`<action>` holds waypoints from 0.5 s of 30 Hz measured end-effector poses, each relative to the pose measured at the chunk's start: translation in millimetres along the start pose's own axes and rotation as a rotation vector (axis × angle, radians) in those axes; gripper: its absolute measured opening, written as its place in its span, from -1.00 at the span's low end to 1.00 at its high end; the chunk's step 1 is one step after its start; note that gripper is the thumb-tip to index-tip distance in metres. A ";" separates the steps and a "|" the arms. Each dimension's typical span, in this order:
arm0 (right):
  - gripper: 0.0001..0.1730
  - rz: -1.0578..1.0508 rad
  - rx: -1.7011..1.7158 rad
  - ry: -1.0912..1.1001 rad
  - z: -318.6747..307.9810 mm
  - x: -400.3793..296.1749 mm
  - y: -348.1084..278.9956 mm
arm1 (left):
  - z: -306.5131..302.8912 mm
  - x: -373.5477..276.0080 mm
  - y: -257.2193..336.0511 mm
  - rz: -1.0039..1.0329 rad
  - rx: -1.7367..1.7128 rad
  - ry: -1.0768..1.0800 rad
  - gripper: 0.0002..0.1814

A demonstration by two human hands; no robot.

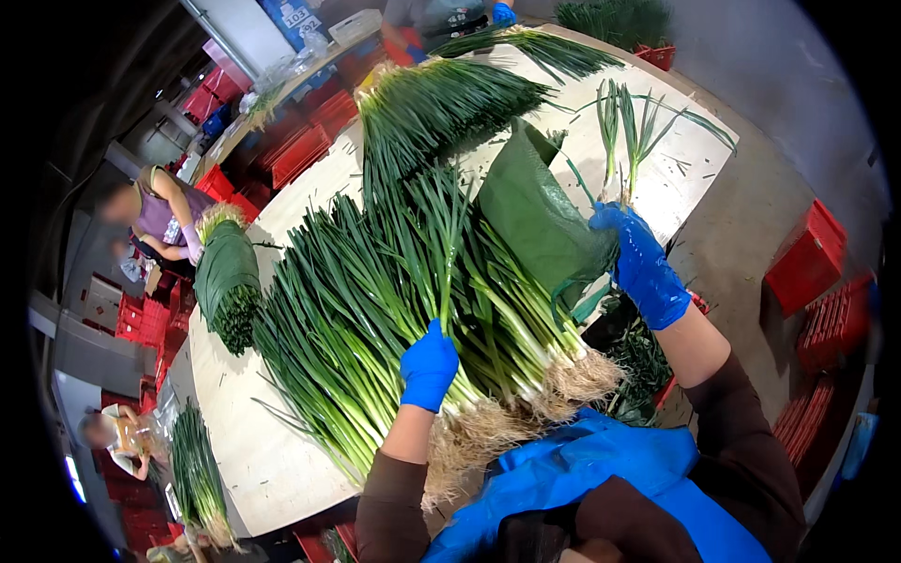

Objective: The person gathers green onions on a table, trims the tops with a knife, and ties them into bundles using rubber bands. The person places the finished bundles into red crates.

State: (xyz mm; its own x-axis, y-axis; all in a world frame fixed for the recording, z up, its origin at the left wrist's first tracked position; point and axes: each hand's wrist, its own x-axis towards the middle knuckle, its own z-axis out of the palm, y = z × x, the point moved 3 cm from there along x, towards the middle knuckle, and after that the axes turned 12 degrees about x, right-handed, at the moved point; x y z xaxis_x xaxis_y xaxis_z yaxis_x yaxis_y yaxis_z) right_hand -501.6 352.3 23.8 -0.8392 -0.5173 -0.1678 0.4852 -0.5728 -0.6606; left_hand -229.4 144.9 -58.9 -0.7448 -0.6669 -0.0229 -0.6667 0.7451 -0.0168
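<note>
Both my hands wear blue gloves. My left hand is closed around the lower stems of a leek-like green plant, above a wide heap of the same greens whose pale roots point towards my blue apron. My right hand grips the edge of a green woven plastic sheet, which lies partly over the heap's right side. Just beyond that hand, a few loose stalks lie on the pale tabletop. The fingertips of both hands are partly hidden.
A wrapped bundle of greens lies at the table's left, with another pile at the far side. Co-workers stand at the left and beyond the table. Red crates stand on the floor at right; a crate of leaf scraps is beside me.
</note>
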 end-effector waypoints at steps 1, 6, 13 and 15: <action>-0.81 -0.001 -0.002 -0.035 -9.9 3.9 -3.4 | -2.3 -4.2 4.9 -0.019 -0.093 0.078 -0.53; -0.88 0.159 0.024 -0.001 -38.0 9.6 -4.2 | -1.5 -23.5 39.0 -0.302 -0.284 0.231 -0.49; -0.90 0.164 0.016 -0.035 -33.8 13.3 -14.0 | -8.7 -13.5 69.0 -0.134 -0.047 -0.144 -0.14; -0.90 0.148 0.003 -0.042 -34.6 8.5 -18.9 | -36.4 3.8 101.3 0.095 -0.192 0.122 0.08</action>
State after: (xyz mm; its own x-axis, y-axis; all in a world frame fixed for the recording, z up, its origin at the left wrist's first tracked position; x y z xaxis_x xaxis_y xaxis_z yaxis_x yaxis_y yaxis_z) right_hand -526.4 380.7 9.5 -0.7472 -0.6227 -0.2322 0.6038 -0.4901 -0.6286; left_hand -300.8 217.6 -24.4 -0.7947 -0.5978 0.1054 -0.5778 0.7981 0.1707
